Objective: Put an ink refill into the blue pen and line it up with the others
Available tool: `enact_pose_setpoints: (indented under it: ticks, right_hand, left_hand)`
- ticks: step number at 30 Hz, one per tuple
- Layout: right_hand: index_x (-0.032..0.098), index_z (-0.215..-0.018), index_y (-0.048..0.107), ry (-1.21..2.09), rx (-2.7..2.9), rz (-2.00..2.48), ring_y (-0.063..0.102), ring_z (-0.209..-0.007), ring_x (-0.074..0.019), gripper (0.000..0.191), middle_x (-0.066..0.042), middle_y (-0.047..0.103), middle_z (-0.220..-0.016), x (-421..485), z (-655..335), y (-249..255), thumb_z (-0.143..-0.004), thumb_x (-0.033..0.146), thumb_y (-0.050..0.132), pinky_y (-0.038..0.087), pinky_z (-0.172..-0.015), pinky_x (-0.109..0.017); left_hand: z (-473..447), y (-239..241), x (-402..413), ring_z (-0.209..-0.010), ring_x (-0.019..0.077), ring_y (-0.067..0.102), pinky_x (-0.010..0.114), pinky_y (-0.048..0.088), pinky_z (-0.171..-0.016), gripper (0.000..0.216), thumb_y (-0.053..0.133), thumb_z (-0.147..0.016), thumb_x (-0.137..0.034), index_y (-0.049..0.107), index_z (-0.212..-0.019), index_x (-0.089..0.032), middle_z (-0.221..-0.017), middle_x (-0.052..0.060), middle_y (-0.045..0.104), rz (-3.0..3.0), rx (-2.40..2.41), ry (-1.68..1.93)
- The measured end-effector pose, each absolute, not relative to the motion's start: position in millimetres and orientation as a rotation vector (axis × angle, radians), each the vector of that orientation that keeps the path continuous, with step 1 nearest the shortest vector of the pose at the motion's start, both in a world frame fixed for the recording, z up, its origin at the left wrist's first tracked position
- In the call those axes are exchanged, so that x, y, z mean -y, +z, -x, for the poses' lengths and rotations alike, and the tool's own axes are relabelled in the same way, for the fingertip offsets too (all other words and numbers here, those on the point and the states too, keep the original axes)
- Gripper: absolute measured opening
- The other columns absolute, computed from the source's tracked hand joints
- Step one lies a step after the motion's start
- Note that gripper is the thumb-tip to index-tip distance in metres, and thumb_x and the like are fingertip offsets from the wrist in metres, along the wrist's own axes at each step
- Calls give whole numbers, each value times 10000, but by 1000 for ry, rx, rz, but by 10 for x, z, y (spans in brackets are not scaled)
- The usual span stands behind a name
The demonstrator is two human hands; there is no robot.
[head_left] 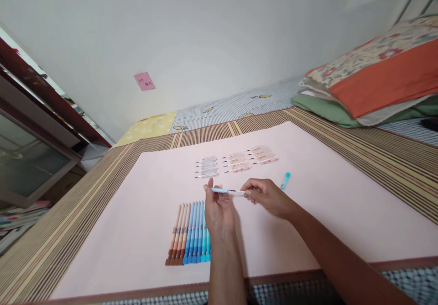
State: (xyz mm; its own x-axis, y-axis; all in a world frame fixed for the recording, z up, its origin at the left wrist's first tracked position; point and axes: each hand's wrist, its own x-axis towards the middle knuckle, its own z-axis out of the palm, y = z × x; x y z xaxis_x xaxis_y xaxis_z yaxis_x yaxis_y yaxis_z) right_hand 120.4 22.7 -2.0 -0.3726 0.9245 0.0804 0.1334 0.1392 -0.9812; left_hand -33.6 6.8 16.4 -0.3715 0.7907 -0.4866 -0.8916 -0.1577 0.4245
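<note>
My left hand (219, 211) is closed on a light blue pen barrel (220, 190), thumb and fingers around it, palm turned up. Between the fingers of my right hand (265, 196) is a slim white pen refill (238, 191) with a dark tip. That tip is at the right end of the barrel; whether it is inside cannot be told. On the pale pink sheet, a turquoise pen part (285, 180) lies just beyond my right hand. Beside my left wrist, a row of brown, blue and turquoise pens (191, 232) lies side by side, partly hidden by my forearm.
Beyond my hands lie several clear-wrapped refills in three groups: grey (207, 165), orange-red (237, 163) and another reddish one (262, 155). The pink sheet (123, 232) covers a striped mat (342, 154). Folded bedding (376, 86) is piled at right; a wall stands behind.
</note>
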Motion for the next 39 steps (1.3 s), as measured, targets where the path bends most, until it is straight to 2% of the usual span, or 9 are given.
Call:
enact_pose_setpoints:
  ticks: [2,4,10,27,33,39]
  right_hand:
    - [172,-840,677,1320,1658,1037,528,-641,-126,114,0,637,-733,-228,-1211,-22,-818,219,576,426,-614,-263]
    - [171,-844,675,1325,1659,1036,526,-640,-125,117,-3,639,-741,-228,-1218,-25,-816,216,571,423,-613,-265]
    - [177,-836,679,1328,1657,1054,522,-646,-130,114,0,622,-716,-238,-1220,-35,-806,216,576,418,-613,-267]
    - [176,-830,675,1289,1665,1074,524,-652,-134,112,5,621,-719,-223,-1232,45,-799,209,572,421,-622,-268]
    - [189,-840,658,1139,1745,1154,537,-652,-145,101,16,612,-696,-154,-1237,207,-830,212,560,397,-605,-265]
    - [215,-833,619,709,1907,1175,561,-734,-161,118,1,636,-805,-99,-1247,321,-895,187,523,407,-665,-281]
  left_hand:
    - [333,169,-62,-574,69,559,141,444,-462,219,570,-954,-335,710,-969,-167,-715,13,555,171,-798,1795]
    - [328,182,-61,-555,63,533,142,411,-444,225,563,-959,-328,708,-963,-156,-707,11,543,169,-782,1805]
    - [300,214,-64,-580,60,539,136,428,-480,219,535,-977,-279,688,-957,-123,-741,23,559,180,-785,1818]
    - [244,190,-55,-540,45,531,129,441,-494,182,549,-972,-232,685,-951,-114,-679,-3,551,113,-796,1827]
    - [208,151,-57,-483,39,498,125,418,-471,166,601,-941,-242,696,-937,-106,-614,-24,525,-8,-898,1843]
    - [154,91,-50,-501,51,544,132,472,-510,171,645,-913,-271,693,-919,-107,-594,-16,542,14,-919,1739]
